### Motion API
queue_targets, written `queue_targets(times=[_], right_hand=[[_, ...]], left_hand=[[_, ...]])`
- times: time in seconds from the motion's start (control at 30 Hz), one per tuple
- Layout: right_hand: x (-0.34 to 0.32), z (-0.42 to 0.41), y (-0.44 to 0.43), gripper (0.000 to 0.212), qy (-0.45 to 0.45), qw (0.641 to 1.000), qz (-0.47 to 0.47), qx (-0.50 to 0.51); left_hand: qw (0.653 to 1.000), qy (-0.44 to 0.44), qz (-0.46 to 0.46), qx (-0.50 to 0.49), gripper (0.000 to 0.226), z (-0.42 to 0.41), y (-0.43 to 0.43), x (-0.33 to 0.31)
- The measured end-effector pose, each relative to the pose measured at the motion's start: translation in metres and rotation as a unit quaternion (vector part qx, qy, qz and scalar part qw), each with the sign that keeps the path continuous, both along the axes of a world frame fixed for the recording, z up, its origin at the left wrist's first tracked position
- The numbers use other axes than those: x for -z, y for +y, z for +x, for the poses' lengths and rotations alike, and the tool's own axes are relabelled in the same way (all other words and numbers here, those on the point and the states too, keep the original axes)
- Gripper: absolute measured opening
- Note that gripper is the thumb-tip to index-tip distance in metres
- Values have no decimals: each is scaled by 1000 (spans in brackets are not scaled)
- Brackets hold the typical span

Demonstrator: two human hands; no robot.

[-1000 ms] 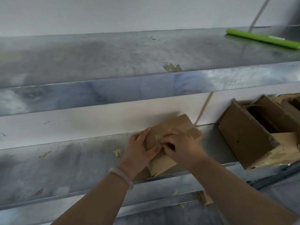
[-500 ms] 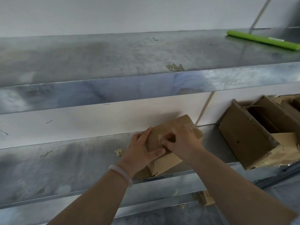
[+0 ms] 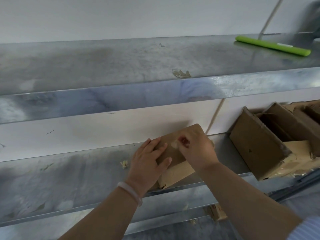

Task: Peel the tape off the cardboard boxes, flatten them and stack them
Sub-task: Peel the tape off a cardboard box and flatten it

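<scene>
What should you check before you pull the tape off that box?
1. Box held steady: ok. The left hand presses flat on top of the box.
2. Tape gripped: ok. The right hand pinches a pale lifted end of the tape.
3. Box well back on the shelf: not ok. Its near corner is right at the front edge.
4. Room to pull: ok. The other boxes stand apart to the right.
5. How much tape is left stuck: cannot tell. The hands hide it.
</scene>
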State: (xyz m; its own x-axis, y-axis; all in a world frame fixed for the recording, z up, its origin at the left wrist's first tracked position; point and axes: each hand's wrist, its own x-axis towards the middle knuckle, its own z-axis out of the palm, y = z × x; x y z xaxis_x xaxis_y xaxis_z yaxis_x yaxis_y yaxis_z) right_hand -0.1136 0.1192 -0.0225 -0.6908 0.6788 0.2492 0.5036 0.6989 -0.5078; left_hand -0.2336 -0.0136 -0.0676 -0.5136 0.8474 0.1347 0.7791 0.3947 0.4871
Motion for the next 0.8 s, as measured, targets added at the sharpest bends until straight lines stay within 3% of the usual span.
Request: queue_targets(times=[0.07,0.2,0.27,0.33,0.47,0.67,0.8], right_hand=[[5,0,-4,12,-55,995,28,-81],[9,-1,-7,18,-35,988,-78,-132],[8,-3,-7,13,-32,988,-89,-119],[5,-6,-6,22,-43,991,-88,-95],[1,-11,-5,16,-107,992,-41,-52],[-4,-8,3,13,-73,996,-47,32],[-6,-2,14,11,41,989,-87,108]], left_hand=[[1000,6,-2,3,82,-2,1,2],[1000,16,0,7,81,-5,1,4],[1000,21,-9,10,82,-4,1,3],[1000,25,-16,8,85,-3,1,2],[1000,14,-6,7,87,-2,1,0],[1000,15,-21,12,90,-2,0,-4],[999,17,-26,13,90,-3,-1,-5]])
